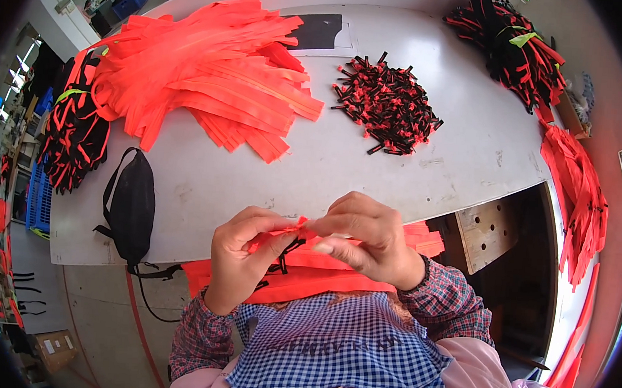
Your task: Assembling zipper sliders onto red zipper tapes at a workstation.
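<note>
In front of me, my left hand (241,250) and my right hand (369,241) meet fingertip to fingertip. Both pinch the end of a neon orange-red strip (300,225), perhaps fabric; the exact point of the grip is partly covered by my fingers. Below them, more orange-red strips (319,281) lie across my lap on a blue-and-white checked apron (315,338). Small black pieces (282,263) show beneath my left fingers, too small to name.
On the white table (253,190) lie a large heap of orange-red strips (204,71), a pile of small black-and-red pieces (386,105) and a black pouch (130,203) with a cord. Tied black-and-red bundles (512,49) rest at the back right. An open compartment (513,295) gapes beneath the right edge.
</note>
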`<state>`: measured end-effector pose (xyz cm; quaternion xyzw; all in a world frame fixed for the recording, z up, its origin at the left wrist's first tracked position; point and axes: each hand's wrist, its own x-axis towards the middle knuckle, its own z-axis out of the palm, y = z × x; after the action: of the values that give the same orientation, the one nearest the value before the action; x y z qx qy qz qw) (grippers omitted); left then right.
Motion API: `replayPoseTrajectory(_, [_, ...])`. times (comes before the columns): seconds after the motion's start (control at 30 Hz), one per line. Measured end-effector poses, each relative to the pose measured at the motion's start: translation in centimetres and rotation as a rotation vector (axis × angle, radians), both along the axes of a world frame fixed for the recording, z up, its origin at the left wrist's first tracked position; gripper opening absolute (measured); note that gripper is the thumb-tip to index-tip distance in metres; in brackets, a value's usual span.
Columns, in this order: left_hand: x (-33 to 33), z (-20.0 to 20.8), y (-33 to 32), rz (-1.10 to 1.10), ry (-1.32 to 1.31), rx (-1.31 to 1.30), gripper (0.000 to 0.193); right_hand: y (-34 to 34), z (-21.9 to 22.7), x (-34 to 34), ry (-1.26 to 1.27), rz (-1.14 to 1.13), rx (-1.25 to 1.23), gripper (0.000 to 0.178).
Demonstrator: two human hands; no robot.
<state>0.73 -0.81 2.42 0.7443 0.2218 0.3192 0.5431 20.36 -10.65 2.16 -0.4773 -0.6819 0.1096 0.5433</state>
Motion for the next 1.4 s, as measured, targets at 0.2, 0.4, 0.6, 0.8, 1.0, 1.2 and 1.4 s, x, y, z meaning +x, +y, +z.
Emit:
replayPoseTrajectory(0.2, [0.2, -1.0, 0.4, -0.041, -0.133, -0.313, 0.011, 0.6, -1.6, -0.9, 0.839, 0.311, -0.541, 0.025])
replayPoseTrajectory(0.4, [0.1, -1.8, 0.3, 0.017, -0.352, -0.798, 0.013, 1.8, -3.0, -1.5, 0.97, 0.435, -0.442, 0.013])
replayPoseTrajectory(0.6, [-0.1, -2.0, 0.9, -0.055, -0.412, -0.759, 0.029, 2.3, -2.7, -1.5, 0.987, 0.503, -0.509, 0.011])
replayPoseTrajectory(0.8, [-0.3, -1.8, 1.0, -0.179, -0.341, -0.692, 0.031, 2.5, -2.7, -1.2, 1.027, 0.567, -0.625, 0.008])
replayPoseTrajectory(1.0, [-0.5, -1.7, 0.9, -0.165, -0.251, -0.73, 0.028, 2.5, -2.7, -1.3, 1.09, 0.563, -0.688, 0.007])
replayPoseTrajectory(1.2, [-0.7, -0.8, 1.8, -0.221, -0.042, -0.424, 0.033, 1.6, -2.3, -1.6, 0.966, 0.407, -0.627, 0.008])
replayPoseTrajectory(1.4, [-0.6, -0.3, 1.0, -0.075, -0.119, -0.45, 0.033, 1.9, -2.4, -2.0, 0.423, 0.168, -0.168, 0.013])
